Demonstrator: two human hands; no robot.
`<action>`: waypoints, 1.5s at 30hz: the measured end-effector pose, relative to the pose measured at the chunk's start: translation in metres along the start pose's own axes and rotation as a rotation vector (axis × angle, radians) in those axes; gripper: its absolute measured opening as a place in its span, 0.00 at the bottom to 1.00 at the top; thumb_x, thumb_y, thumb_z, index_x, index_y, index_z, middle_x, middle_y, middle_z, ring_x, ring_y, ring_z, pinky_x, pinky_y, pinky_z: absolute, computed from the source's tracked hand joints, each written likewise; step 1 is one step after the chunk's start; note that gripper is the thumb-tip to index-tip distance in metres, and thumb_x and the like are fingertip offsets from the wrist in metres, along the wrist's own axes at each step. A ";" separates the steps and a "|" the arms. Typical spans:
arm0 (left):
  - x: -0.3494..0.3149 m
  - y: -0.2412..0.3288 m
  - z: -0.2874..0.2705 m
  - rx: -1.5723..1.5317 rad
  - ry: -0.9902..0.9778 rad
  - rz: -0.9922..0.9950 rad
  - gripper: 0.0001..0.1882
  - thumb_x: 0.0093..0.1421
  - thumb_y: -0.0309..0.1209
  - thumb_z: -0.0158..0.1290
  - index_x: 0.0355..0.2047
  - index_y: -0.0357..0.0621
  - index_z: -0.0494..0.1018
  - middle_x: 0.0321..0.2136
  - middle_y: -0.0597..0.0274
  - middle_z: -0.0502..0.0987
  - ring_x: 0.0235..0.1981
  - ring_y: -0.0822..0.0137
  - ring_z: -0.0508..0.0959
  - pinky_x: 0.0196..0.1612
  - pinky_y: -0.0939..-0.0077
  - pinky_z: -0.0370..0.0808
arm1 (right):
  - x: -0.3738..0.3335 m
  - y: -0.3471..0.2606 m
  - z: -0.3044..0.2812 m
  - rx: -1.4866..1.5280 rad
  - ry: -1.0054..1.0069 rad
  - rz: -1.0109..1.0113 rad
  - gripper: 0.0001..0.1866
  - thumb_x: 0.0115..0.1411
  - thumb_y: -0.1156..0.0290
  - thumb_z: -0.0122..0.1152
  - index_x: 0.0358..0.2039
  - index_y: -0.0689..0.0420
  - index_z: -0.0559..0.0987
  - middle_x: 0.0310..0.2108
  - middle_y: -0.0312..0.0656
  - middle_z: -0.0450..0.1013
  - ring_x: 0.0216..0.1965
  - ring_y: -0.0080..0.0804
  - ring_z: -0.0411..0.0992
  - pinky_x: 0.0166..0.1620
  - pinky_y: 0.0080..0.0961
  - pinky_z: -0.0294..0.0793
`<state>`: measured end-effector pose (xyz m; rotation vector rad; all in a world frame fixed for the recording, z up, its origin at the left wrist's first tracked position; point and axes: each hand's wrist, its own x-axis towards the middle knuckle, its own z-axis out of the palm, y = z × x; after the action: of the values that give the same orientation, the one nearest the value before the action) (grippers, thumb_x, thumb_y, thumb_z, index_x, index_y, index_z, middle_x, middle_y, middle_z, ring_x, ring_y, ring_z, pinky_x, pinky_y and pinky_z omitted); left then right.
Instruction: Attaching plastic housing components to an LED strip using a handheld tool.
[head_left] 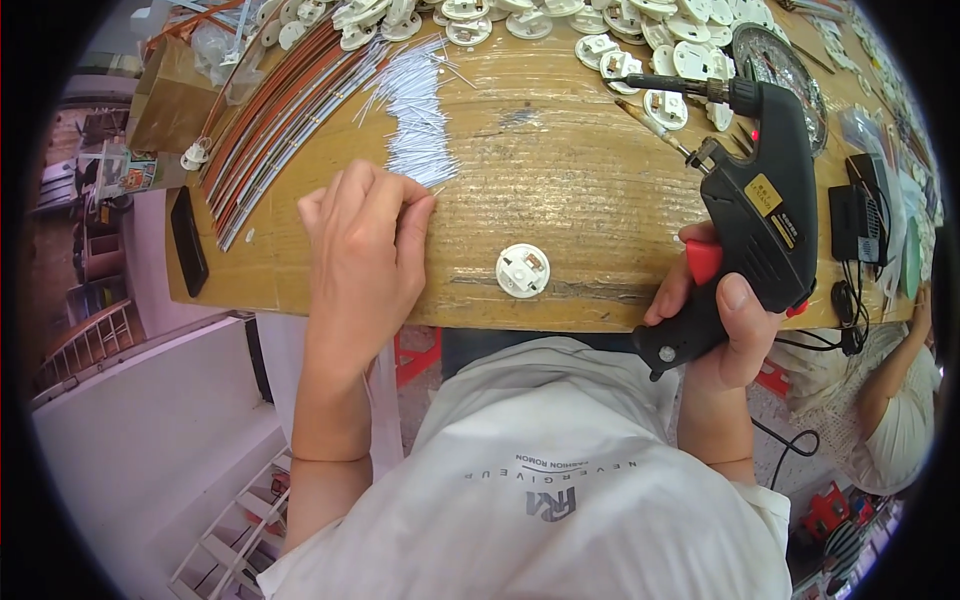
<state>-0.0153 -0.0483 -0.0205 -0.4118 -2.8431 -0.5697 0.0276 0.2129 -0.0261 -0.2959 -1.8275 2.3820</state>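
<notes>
My right hand [742, 335] grips a black soldering gun [765, 235] by its handle, with fingers around the red trigger. The gun is held over the right part of the table, its tip and solder feed tube pointing up and left; a small red light glows on it. My left hand [362, 245] rests at the table's near side, fingers curled and thumb pressed toward the index finger. Whatever lies between those fingertips is hidden. Just beyond it is a pile of short white wires [420, 120]. Between my hands a round white plastic part [523, 270] with small metal pieces lies flat.
Long orange and white wires [275, 125] lie in a bundle at left, near a black phone [188, 242]. Many round white parts [690, 60] crowd the far edge beside a dark round dish [785, 75]. A black power adapter [855, 222] and cables sit right, near another person's arm [892, 365].
</notes>
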 end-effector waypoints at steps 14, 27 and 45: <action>-0.036 0.019 0.005 -0.442 0.116 0.054 0.09 0.54 0.15 0.62 0.35 0.37 0.78 0.28 0.59 0.78 0.30 0.63 0.75 0.38 0.71 0.67 | -0.022 -0.002 -0.016 -0.179 -0.145 0.029 0.37 0.55 0.56 0.63 0.54 0.75 0.68 0.41 0.58 0.76 0.22 0.32 0.73 0.25 0.29 0.78; -0.041 0.016 0.022 -0.429 0.124 0.077 0.11 0.49 0.16 0.63 0.32 0.41 0.77 0.26 0.64 0.77 0.27 0.65 0.74 0.38 0.70 0.64 | -0.027 -0.001 -0.040 -0.420 -0.474 -0.087 0.11 0.43 0.68 0.64 0.21 0.62 0.76 0.18 0.40 0.72 0.16 0.36 0.70 0.23 0.26 0.68; -0.042 0.013 0.025 -0.436 0.145 0.101 0.12 0.48 0.16 0.63 0.32 0.42 0.77 0.26 0.64 0.77 0.26 0.64 0.74 0.36 0.69 0.63 | -0.031 -0.003 -0.035 -0.474 -0.412 -0.060 0.11 0.41 0.66 0.64 0.21 0.62 0.77 0.17 0.38 0.72 0.17 0.37 0.71 0.25 0.28 0.69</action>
<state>0.0238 -0.0362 -0.0497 -0.5543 -2.5317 -1.1510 0.0657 0.2394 -0.0298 0.2292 -2.5334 2.0505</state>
